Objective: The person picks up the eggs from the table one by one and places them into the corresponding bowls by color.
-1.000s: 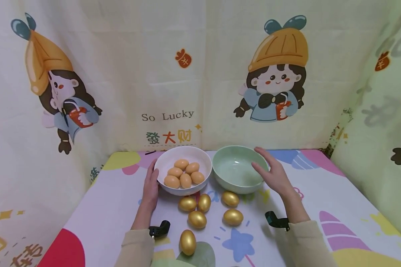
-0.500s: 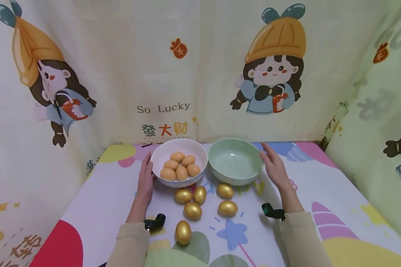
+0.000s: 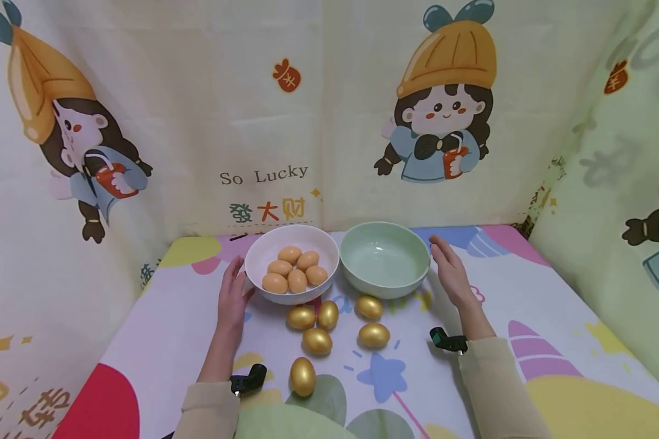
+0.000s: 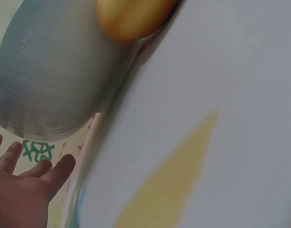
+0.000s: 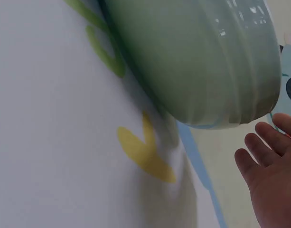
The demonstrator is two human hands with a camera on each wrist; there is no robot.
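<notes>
A white bowl (image 3: 256, 256) holding several brown eggs (image 3: 297, 281) stands at the back of the table. Right up against it, or nearly so, is a pale green bowl (image 3: 384, 286) with nothing inside. Several shiny gold eggs (image 3: 316, 341) lie on the cloth in front of both. My left hand (image 3: 232, 305) is at the white bowl's left side, fingers extended, with a slight gap visible in the left wrist view. On the other side, my right hand (image 3: 453, 274) is held beside the green bowl, fingers fairly straight; the right wrist view shows its fingertips just off the wall.
A printed cloth (image 3: 170, 341) covers the table. Behind it hangs a cream curtain (image 3: 351, 122) with cartoon figures, and curtains close off both sides too. Each wrist carries a small black camera (image 3: 249, 379). A thin dark mark (image 3: 238, 237) lies at the back edge.
My right hand has moved from over the green bowl's rim to outside its right side. My left hand has come slightly away from the white bowl. The head view has shifted a little.
</notes>
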